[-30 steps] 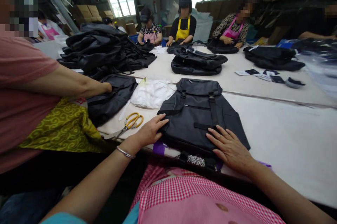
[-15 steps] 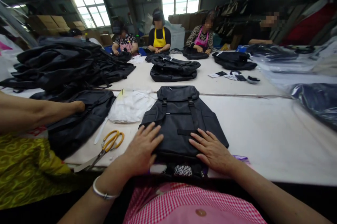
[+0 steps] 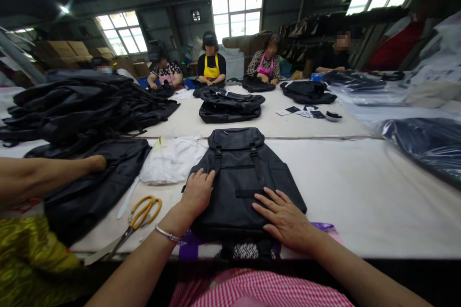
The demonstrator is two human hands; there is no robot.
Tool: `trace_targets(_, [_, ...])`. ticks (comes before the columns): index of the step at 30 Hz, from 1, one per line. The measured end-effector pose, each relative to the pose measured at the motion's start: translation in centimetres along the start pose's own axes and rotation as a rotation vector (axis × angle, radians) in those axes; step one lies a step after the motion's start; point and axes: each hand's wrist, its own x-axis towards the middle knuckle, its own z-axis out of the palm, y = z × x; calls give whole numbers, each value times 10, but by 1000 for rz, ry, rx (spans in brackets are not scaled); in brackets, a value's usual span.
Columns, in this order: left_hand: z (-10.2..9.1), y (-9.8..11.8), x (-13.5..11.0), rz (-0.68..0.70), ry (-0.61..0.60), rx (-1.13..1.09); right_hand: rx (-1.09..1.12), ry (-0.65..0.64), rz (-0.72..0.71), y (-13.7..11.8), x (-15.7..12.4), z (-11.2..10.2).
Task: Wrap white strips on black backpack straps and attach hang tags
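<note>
A black backpack (image 3: 234,182) with two buckled straps lies flat on the pale table in front of me, its flap end pointing away. My left hand (image 3: 197,192) rests on its left edge, fingers stretched forward near the left strap; its thumb is hidden. On the lower right part of the front panel, my right hand (image 3: 284,215) lies flat with its fingers spread, beside a short dark strap (image 3: 248,193). Neither hand grips anything that I can see.
Orange-handled scissors (image 3: 144,213) and a white plastic bag (image 3: 173,160) lie to the left. A co-worker's arm (image 3: 54,172) reaches into another black bag (image 3: 108,187). Bags are piled (image 3: 72,100) behind it. Tags (image 3: 306,111) and a plastic-wrapped bag (image 3: 425,146) lie to the right.
My left hand has moved up along the backpack's left side, off the lower panel to the edge. My right hand stays about where it was. The view has shifted slightly.
</note>
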Motion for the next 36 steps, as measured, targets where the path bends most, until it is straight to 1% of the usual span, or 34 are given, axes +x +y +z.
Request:
trace_targets(1, [1,5,0,9,-23,43,10,-9,5,0,0,0])
trace_targets(3, [-5,21,-6,96,-108,73,29,-21,18,0,0,-1])
trace_targets(6, [-26,51,-19,224,-273,23,50,-31,41,-1,1,-2])
trace_targets(7, [-33,60,-21,250,-295,-6,56,-34,47,-1,1,-3])
trace_targets(8, [-38,67,-20,269,-280,-35,61,-38,51,-2,1,-3])
trace_targets(9, [-40,72,-17,279,-234,-62,64,-42,53,-2,2,-4])
trace_targets(11, [-35,79,-4,294,-108,-106,67,-46,53,-3,2,-7])
trace_targets(12, [-29,80,3,306,-64,-121,67,-46,53,-3,2,-8])
trace_targets(13, [-21,81,11,313,-50,-128,67,-42,51,-3,1,-9])
trace_targets(15, [-7,82,23,318,-88,-130,64,-28,45,-3,0,-9])
trace_targets(17, [1,80,26,290,-129,-120,59,7,37,-2,-2,-6])
trace_targets(19, [-2,78,21,248,-132,-95,52,82,49,-1,-5,1])
trace_targets(21, [-10,77,8,229,-108,-47,48,186,81,1,-7,9])
trace_targets(23, [-15,82,-7,259,-79,-4,44,269,95,1,-9,16])
trace_targets(24, [-15,86,-14,288,-60,2,40,288,91,2,-9,17])
trace_targets(26, [-8,96,-27,361,-34,-28,28,272,69,1,-9,16])
trace_targets(28, [1,105,-37,424,-10,-100,17,195,38,0,-7,11])
trace_targets(30, [6,106,-43,513,20,-215,15,96,-5,-1,-6,5])
trace_targets(32, [3,97,-45,579,63,-351,21,29,-32,-1,-5,0])
trace_targets(33, [-1,89,-44,577,85,-401,24,15,-34,-2,-4,-1])
trace_targets(35, [-6,72,-42,486,99,-414,26,5,-26,-3,-4,-3])
trace_targets(36, [-6,63,-42,430,78,-386,25,4,-22,-3,-4,-4])
